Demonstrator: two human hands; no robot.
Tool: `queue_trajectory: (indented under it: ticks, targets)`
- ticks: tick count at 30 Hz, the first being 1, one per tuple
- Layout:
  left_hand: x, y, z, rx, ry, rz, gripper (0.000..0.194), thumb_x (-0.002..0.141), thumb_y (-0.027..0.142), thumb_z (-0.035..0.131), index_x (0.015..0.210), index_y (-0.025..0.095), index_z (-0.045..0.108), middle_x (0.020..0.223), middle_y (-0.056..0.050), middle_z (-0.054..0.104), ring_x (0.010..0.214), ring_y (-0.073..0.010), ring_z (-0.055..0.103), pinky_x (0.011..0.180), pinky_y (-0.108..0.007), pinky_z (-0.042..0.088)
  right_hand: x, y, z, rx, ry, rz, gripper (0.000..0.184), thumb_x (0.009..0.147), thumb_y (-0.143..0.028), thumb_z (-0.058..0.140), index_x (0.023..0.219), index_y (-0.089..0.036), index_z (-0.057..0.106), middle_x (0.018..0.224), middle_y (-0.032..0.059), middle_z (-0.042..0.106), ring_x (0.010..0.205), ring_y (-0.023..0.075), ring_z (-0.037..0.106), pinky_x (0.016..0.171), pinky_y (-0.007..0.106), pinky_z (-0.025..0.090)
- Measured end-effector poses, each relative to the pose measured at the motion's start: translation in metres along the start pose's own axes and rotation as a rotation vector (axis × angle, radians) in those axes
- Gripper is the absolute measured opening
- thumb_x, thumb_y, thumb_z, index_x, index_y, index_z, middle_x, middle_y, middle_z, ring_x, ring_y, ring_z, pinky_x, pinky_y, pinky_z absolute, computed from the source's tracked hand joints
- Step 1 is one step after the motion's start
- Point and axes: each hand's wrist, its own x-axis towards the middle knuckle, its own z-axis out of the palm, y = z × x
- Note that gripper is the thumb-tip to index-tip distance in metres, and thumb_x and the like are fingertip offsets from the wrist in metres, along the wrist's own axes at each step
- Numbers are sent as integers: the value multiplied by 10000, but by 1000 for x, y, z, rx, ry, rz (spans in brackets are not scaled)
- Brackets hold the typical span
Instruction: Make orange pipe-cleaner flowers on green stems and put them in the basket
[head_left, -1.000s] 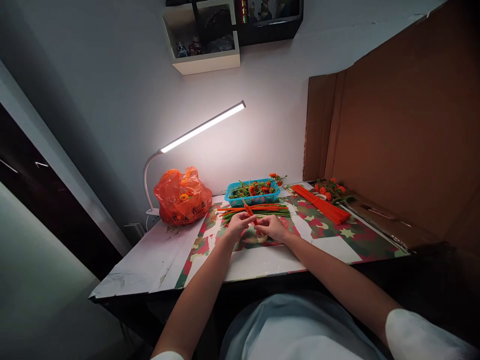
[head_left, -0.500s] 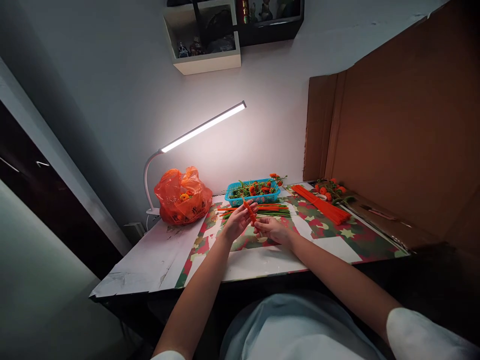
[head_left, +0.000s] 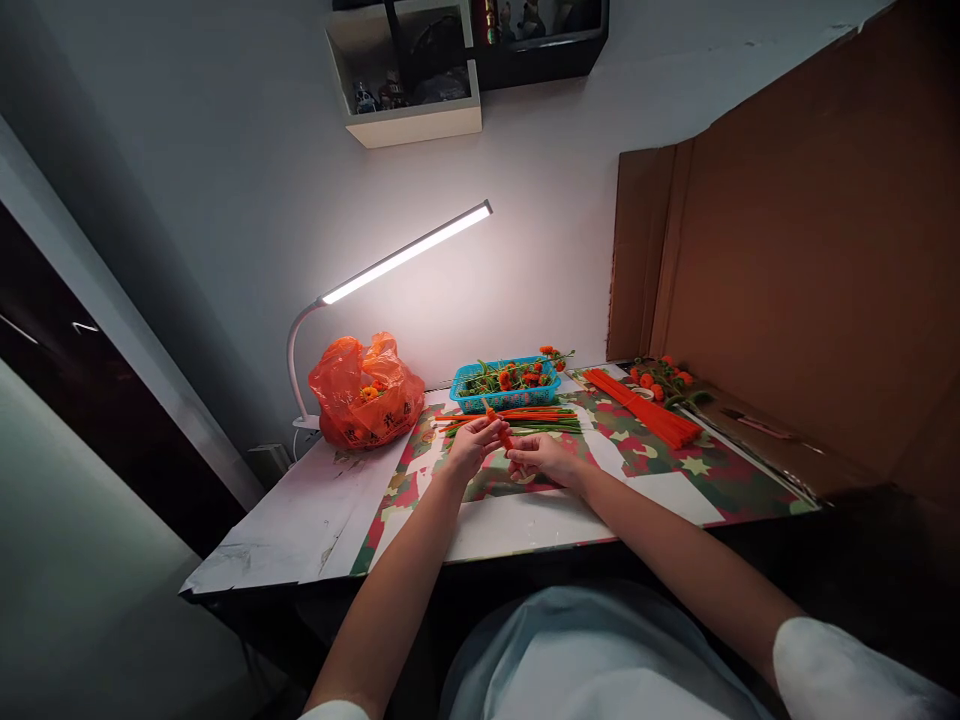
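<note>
Between both hands, above the near middle of the table, a slim orange stick [head_left: 505, 437] with a pale tip slants up to the left. It looks like orange pipe cleaner wrapped round a thin rod, though it is too small to be sure. My left hand [head_left: 474, 445] is closed on its upper part, thumb and fingers pressed together. At its lower end, my right hand [head_left: 546, 458] pinches it with the fingertips. Just behind the hands lies a row of orange and green pipe cleaners [head_left: 555, 420], partly covered by them.
A blue basket [head_left: 469, 403] of orange flowers stands behind. An orange plastic bag [head_left: 360, 405] sits left beside the lit lamp [head_left: 409, 253]. To the right lie a bundle of orange pipe cleaners [head_left: 645, 408] and more flowers [head_left: 652, 383], near a cardboard wall [head_left: 787, 270].
My left hand's fingers, spread before, have curled in round the orange stick. The stick's tip has dropped slightly. My right hand stays nearly in place.
</note>
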Motion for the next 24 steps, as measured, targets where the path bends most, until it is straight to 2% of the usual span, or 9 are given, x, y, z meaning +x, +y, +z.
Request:
queue_trajectory:
  ticks: [4,8,12,16,20,24]
  targets:
    - [0,-2,-1,31,23,-19,311,545,248,836,736,107,635,733,-64,689,682,-151,659,672,-258,510,2,3,0,-62,44,2,439,570,-508,775,680,-127,587,596,19,644,509,112,596,504,228,459]
    - [0,-1,2,30,55,-13,315,550,241,833,766,111,644,743,-60,689,679,-145,657,646,-238,503,3,5,2,-71,75,-33,436,576,-510,770,717,-131,608,572,1,624,474,96,557,487,225,438]
    - [0,2,5,-53,21,9,250,690,306,743,836,129,644,768,-58,687,698,-137,657,673,-238,505,1,1,7,66,43,-53,421,598,-482,775,800,-137,644,640,-5,614,552,86,556,557,227,456]
    - [1,4,5,-137,-23,19,238,787,320,646,956,153,638,816,-56,690,720,-132,655,719,-261,512,-1,-7,10,164,25,-27,388,590,-447,798,772,-139,648,649,-14,574,575,74,524,579,221,454]
    - [4,3,4,-143,-6,62,217,743,296,696,885,143,637,796,-55,688,723,-134,650,745,-272,510,-3,-8,9,172,-7,-10,374,597,-434,799,774,-140,650,647,-11,577,561,73,522,581,226,458]
    - [5,0,3,-106,53,92,289,646,329,774,794,131,623,739,-49,681,664,-121,638,694,-253,506,-3,-6,7,99,5,-15,397,590,-448,794,788,-134,652,644,0,613,571,94,568,602,244,470]
